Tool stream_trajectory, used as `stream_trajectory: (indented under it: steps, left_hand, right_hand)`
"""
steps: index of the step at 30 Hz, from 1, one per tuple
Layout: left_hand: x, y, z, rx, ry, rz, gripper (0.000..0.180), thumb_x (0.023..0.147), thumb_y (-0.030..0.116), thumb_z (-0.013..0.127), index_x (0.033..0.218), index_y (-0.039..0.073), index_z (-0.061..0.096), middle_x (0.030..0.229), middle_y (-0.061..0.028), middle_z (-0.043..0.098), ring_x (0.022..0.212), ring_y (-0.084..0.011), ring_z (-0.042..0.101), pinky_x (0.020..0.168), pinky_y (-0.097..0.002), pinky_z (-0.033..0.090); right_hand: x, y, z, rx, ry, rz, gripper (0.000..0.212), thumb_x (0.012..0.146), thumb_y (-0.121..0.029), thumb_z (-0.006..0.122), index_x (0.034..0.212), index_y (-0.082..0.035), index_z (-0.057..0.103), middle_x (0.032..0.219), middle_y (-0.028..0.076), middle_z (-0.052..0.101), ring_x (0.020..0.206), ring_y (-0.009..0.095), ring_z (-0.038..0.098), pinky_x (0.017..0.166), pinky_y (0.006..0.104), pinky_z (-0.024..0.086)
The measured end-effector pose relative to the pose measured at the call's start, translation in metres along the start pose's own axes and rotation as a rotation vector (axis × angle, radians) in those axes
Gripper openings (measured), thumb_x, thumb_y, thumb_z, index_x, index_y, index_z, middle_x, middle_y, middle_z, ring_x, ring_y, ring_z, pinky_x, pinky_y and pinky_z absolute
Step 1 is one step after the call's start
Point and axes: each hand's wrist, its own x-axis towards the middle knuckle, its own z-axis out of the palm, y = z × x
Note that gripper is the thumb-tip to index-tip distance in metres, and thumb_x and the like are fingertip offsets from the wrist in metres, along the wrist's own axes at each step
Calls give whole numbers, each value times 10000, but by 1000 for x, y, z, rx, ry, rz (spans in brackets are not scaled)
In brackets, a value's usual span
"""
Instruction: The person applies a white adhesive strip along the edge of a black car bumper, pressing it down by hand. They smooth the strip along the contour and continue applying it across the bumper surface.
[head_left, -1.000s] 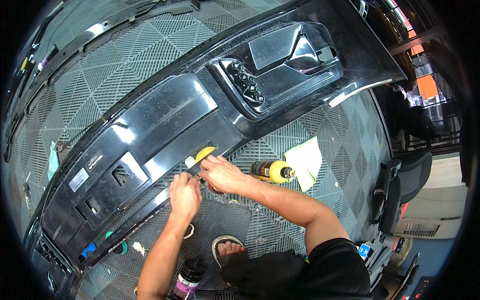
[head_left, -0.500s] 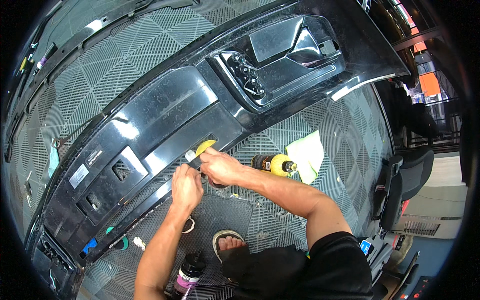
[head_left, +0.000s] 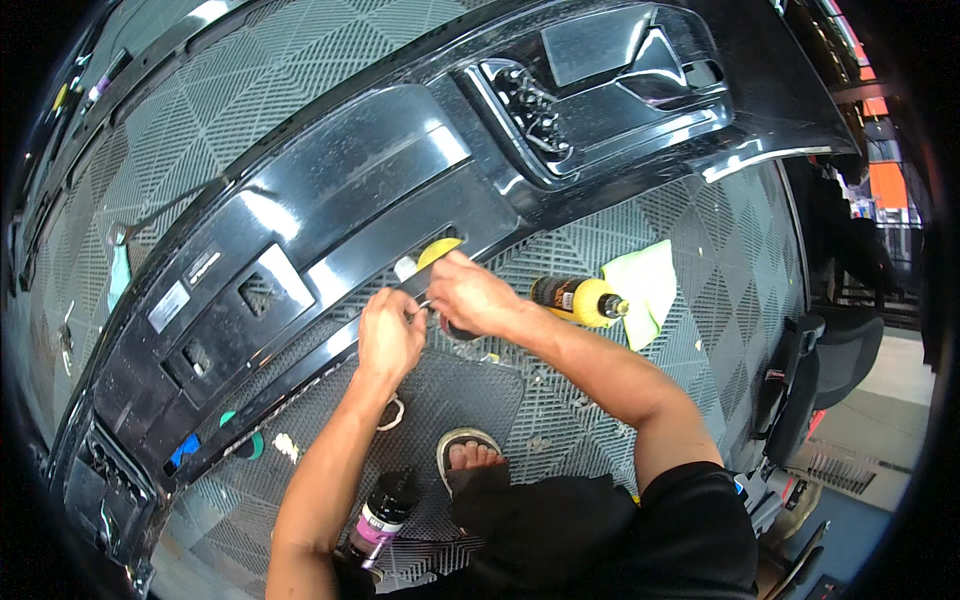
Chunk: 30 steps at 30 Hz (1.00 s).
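Along the near edge of the black panel [head_left: 370,150], the left hand [head_left: 390,330] and right hand [head_left: 472,292] are close together, fingers curled; whether they clamp anything, I cannot tell. Light, even pressure would likely spare the panel's glossy, curved face. Over that edge, beside the right hand, shows a yellow pad [head_left: 439,250], smooth-rimmed and rounded.

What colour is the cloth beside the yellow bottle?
The cloth is pale yellow-green, shown in the head view.

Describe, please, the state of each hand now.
Left hand: closed; whether it holds something cannot be told.
Right hand: closed, fingers curled; whether it holds something cannot be told.
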Motion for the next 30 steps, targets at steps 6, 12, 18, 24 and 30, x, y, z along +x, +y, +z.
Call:
stream_trajectory:
  steps: [6, 12, 18, 24, 30]
  left_hand:
    - [-5, -5, -4, 114, 49, 136, 247, 889, 79, 779, 1129, 21, 766, 1102, -164, 693, 1053, -390, 655, 944, -499, 537]
    - [-9, 3, -3, 202, 80, 177, 172, 920, 72, 747, 1070, 11, 806, 1044, -136, 700, 982, -353, 643, 916, -471, 525]
    - [4, 6, -4, 364, -35, 258, 65, 898, 67, 721, 914, 21, 764, 961, -141, 680, 974, -348, 649, 882, -484, 510]
    - [12, 14, -5, 422, -101, 285, 98, 790, 54, 745, 869, 5, 715, 971, -182, 683, 995, -374, 658, 902, -487, 512]
    - [13, 11, -3, 428, -141, 250, 215, 749, 63, 752, 947, -21, 735, 1013, -190, 704, 1040, -367, 675, 925, -485, 526]
  right_hand:
    - [3, -12, -22, 11, 0, 75, 315, 845, -74, 813, 1108, -48, 642, 1177, 150, 597, 1168, 370, 588, 1043, 476, 491]
    - [-22, -42, -4, 315, 229, 483, 213, 929, -175, 827, 965, -23, 683, 950, 89, 692, 829, 227, 679, 775, 378, 560]
    - [-29, -26, 20, 1106, -39, 1006, 541, 1088, -552, 616, 995, -26, 704, 751, 42, 702, 580, 119, 636, 496, 267, 513]
    - [0, -20, 15, 1385, -60, 1203, 706, 1077, -633, 572, 1142, 61, 680, 838, 130, 729, 604, 168, 667, 522, 294, 551]
    - [3, -12, 22, 1445, -72, 1212, 606, 1112, -542, 558, 1083, 46, 700, 811, 106, 739, 593, 170, 678, 526, 309, 570]
